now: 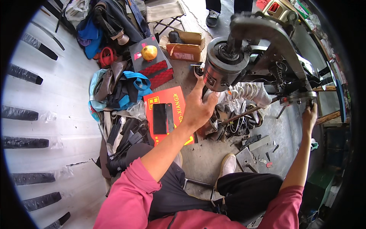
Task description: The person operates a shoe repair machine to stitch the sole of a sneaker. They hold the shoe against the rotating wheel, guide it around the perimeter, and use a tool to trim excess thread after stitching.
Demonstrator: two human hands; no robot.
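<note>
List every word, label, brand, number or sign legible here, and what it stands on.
Wording is not copied here; places only.
Flat red packaging: large yellow lettering and framed characters, partly legible.
Sewing machine: small plate, too blurred to read.
Cardboard box: pale label, too small.
Grey-topped box: pink patch, any print too small.

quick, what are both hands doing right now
Left hand: curled against the metal machine, grip unclear.
Right hand: at the machine's right end, grip unclear.
</note>
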